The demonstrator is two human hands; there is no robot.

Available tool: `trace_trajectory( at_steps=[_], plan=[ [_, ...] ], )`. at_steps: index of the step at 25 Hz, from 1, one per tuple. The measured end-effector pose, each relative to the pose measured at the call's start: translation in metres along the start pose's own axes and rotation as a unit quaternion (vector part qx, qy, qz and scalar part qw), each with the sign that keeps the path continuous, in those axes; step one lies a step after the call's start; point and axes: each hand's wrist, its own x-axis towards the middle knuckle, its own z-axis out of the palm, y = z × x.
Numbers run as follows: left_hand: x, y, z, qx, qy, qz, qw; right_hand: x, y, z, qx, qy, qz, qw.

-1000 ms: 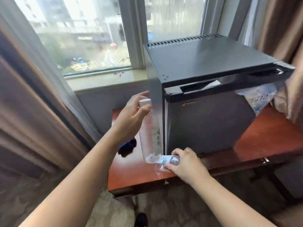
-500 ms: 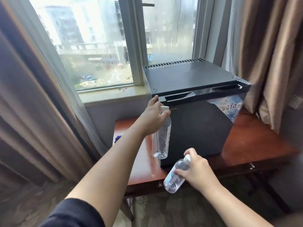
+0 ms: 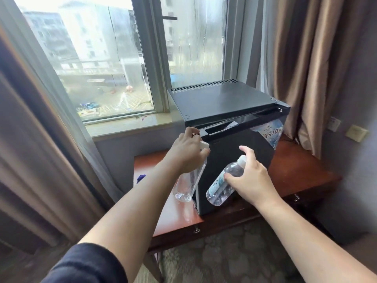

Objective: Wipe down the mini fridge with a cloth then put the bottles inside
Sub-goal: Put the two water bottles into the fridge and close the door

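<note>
A black mini fridge (image 3: 230,103) stands on a reddish wooden table (image 3: 302,176), its door shut. My left hand (image 3: 186,154) grips a clear water bottle (image 3: 188,185) by its neck, with two fingers stretched to the door's top left corner. The bottle hangs almost upright beside the fridge's left edge. My right hand (image 3: 251,178) holds a second clear bottle (image 3: 223,184) with a blue label, tilted, cap up, in front of the door. A dark blue cloth (image 3: 140,178) lies on the table at the left, mostly hidden by my left arm.
A window sill (image 3: 126,127) and window run behind the fridge. Brown curtains (image 3: 318,64) hang on both sides. A blue and white sticker (image 3: 269,133) sits on the door's upper right. Wall sockets (image 3: 356,133) are at the right. Carpet lies below the table's front edge.
Both bottles came up off the table. My left hand moved up to the door's top left corner. My right hand lifted its bottle from the table's front edge to the door's front.
</note>
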Motion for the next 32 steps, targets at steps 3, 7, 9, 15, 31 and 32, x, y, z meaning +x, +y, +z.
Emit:
trace_trajectory(
  at_steps=[3, 7, 9, 15, 31, 32],
  plan=[
    [-0.012, -0.002, -0.006, -0.036, -0.01, 0.034, 0.999, -0.011, -0.019, -0.012, 0.014, -0.001, -0.014, 1.0],
    [-0.032, -0.007, -0.018, -0.224, -0.031, 0.053, 0.973, -0.025, -0.046, -0.034, 0.042, 0.009, -0.072, 0.996],
    [-0.036, -0.009, -0.022, -0.333, -0.03, 0.029, 0.942, -0.026, -0.057, -0.046, 0.053, 0.007, -0.093, 0.994],
    [-0.051, -0.028, -0.019, -0.327, -0.009, 0.001, 0.945, -0.023, -0.082, -0.057, 0.028, 0.008, -0.129, 0.991],
    [-0.019, -0.043, 0.038, -0.216, 0.047, -0.062, 0.973, 0.043, -0.067, -0.037, -0.151, -0.073, -0.071, 0.983],
    [-0.013, -0.036, 0.039, -0.214, 0.051, -0.067, 0.973, 0.049, -0.063, -0.031, -0.173, -0.099, -0.071, 0.977]
  ],
)
